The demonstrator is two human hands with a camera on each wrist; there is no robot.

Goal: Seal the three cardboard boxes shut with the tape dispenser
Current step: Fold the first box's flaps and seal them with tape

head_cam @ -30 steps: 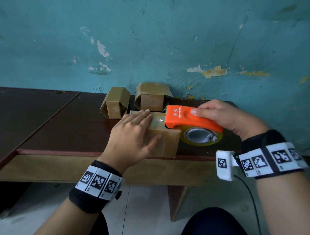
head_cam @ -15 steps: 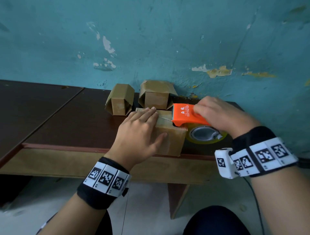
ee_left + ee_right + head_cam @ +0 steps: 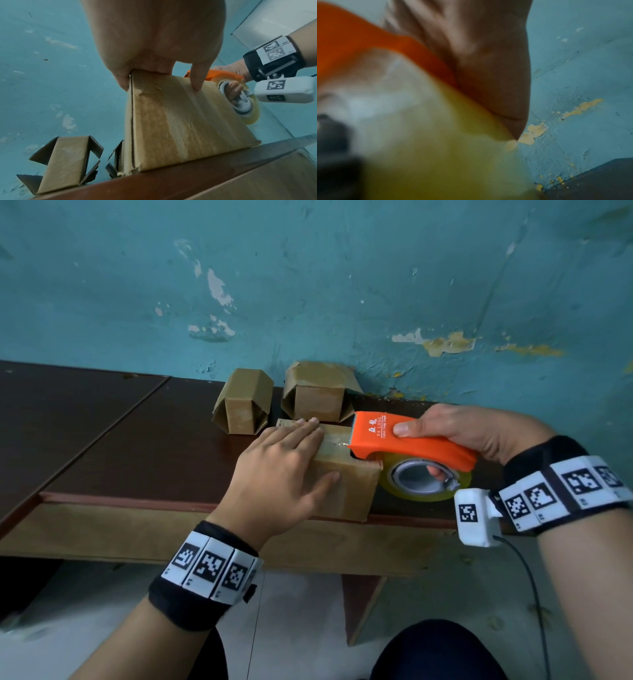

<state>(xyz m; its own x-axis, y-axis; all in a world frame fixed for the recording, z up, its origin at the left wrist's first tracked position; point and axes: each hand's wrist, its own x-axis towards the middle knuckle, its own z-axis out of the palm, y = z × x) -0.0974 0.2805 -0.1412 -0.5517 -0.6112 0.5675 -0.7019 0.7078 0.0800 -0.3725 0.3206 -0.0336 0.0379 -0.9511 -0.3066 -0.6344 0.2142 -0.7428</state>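
Observation:
A small cardboard box (image 3: 346, 491) stands at the table's front edge. My left hand (image 3: 284, 470) lies flat on its top, fingers straight and the thumb down the front face (image 3: 197, 79). My right hand (image 3: 479, 433) grips the orange tape dispenser (image 3: 404, 440), thumb on top and fingers through the roll core (image 3: 233, 90). The dispenser's toothed front rests on the box's right top edge. A clear tape strip (image 3: 192, 115) runs down the box's front. Two other boxes (image 3: 245, 402) (image 3: 317, 395) sit behind near the wall, side flaps splayed.
The dark wooden table (image 3: 120, 446) stretches left with bare surface. A peeling teal wall (image 3: 308, 285) rises right behind the boxes. The table's front edge (image 3: 137, 501) runs just under the near box. A cable hangs from my right wrist band.
The dispenser has drawn back to the right along the box top, its front now at the box's right edge. My left hand stays pressed on the box.

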